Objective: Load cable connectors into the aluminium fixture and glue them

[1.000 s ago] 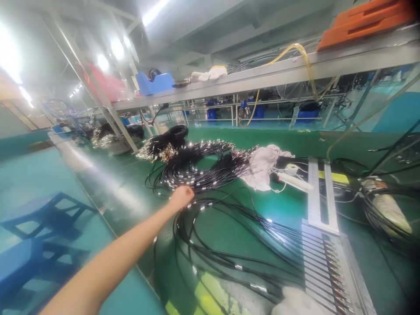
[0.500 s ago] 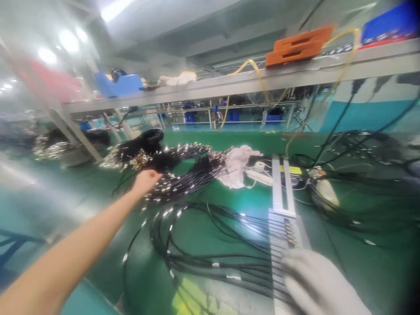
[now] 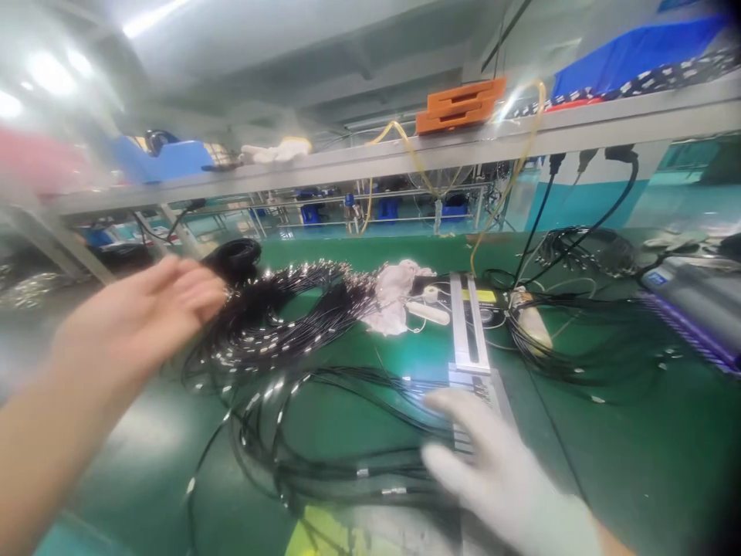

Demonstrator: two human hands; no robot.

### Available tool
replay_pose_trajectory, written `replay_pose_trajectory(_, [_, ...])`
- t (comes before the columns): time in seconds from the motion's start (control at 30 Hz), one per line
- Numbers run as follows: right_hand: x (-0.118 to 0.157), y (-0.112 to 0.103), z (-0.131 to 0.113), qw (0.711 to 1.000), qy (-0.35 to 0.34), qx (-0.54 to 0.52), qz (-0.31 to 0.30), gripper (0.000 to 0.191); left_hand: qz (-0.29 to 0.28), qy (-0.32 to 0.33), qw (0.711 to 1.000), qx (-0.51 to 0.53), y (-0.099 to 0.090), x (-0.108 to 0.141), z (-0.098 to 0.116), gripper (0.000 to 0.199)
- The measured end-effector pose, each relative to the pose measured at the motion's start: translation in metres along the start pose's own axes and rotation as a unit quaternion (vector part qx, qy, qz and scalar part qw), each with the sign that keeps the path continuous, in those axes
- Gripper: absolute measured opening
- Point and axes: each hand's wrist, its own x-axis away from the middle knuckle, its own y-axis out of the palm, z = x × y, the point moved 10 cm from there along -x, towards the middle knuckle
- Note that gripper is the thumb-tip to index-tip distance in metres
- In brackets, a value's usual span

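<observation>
My left hand (image 3: 144,309) is bare and raised at the left, fingers loosely bent and apart, with nothing visible in it. Just beyond it lies a large coiled bundle of black cables (image 3: 272,340) with shiny metal ends. My right hand (image 3: 492,455), in a white glove, reaches over a slotted metal fixture (image 3: 478,324), its thumb and fingers spread. Several black cables (image 3: 324,463) loop across the green mat and run into the fixture's slots, partly covered by the glove. Whether the glove touches them is unclear.
A crumpled pale cloth (image 3: 394,297) lies behind the fixture. To the right are more cables (image 3: 556,355) and a grey device with a purple-lit edge (image 3: 688,309). A metal shelf (image 3: 359,158) crosses above, carrying orange trays (image 3: 460,106) and blue bins (image 3: 165,161).
My left hand has drawn back from the cable bundle toward me and opened. My right hand has moved up the fixture, its thumb and fingers spreading. The view has turned right.
</observation>
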Motion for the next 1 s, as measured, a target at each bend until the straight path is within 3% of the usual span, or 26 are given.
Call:
replay_pose_trajectory(0.1, [-0.034, 0.06, -0.069, 0.988, 0.004, -0.097, -0.119, 0.092, -0.084, -0.039, 0.991, 0.097, 0.087, 0.022, -0.005, 0.033])
replay_pose_trajectory(0.17, [-0.05, 0.1, -0.093, 0.974, 0.051, -0.124, -0.184, 0.116, -0.101, -0.033, 0.988, 0.116, 0.132, 0.032, -0.004, 0.037])
replay_pose_trajectory(0.2, [-0.055, 0.119, -0.102, 0.964, 0.066, -0.131, -0.221, 0.117, -0.099, -0.03, 0.988, 0.117, 0.147, 0.035, -0.004, 0.037])
replay_pose_trajectory(0.27, [-0.065, 0.134, -0.118, 0.958, 0.053, -0.172, -0.226, 0.087, -0.086, -0.02, 0.99, 0.11, 0.163, 0.034, -0.001, 0.037])
replay_pose_trajectory(0.33, [-0.073, 0.131, -0.128, 0.958, 0.028, -0.201, -0.201, 0.057, -0.072, -0.011, 0.992, 0.106, 0.163, 0.028, 0.001, 0.035])
replay_pose_trajectory(0.4, [-0.077, 0.125, -0.132, 0.958, 0.025, -0.218, -0.186, 0.047, -0.056, 0.001, 0.993, 0.109, 0.153, 0.02, 0.005, 0.032])
replay_pose_trajectory(0.57, [-0.096, 0.108, -0.128, 0.962, 0.086, -0.239, -0.096, 0.067, -0.023, 0.031, 0.992, 0.124, 0.124, 0.012, 0.02, 0.03])
replay_pose_trajectory(0.63, [-0.104, 0.101, -0.137, 0.979, 0.05, -0.188, -0.063, 0.08, -0.03, 0.047, 0.99, 0.127, 0.121, 0.016, 0.031, 0.03])
replay_pose_trajectory(0.7, [-0.106, 0.098, -0.159, 0.993, -0.044, -0.092, -0.059, 0.086, -0.05, 0.069, 0.987, 0.135, 0.125, 0.024, 0.045, 0.031])
replay_pose_trajectory(0.77, [-0.099, 0.1, -0.181, 0.989, -0.124, -0.031, -0.069, 0.089, -0.067, 0.092, 0.983, 0.146, 0.132, 0.032, 0.056, 0.031])
replay_pose_trajectory(0.83, [-0.09, 0.102, -0.19, 0.981, -0.14, -0.084, -0.104, 0.081, -0.074, 0.105, 0.98, 0.152, 0.138, 0.038, 0.062, 0.031])
replay_pose_trajectory(0.97, [-0.074, 0.095, -0.188, 0.923, -0.081, -0.293, -0.237, 0.013, -0.064, 0.107, 0.984, 0.125, 0.131, 0.021, 0.066, 0.039])
replay_pose_trajectory(1.0, [-0.072, 0.082, -0.182, 0.915, -0.064, -0.311, -0.251, 0.016, -0.054, 0.104, 0.987, 0.112, 0.121, 0.01, 0.066, 0.04])
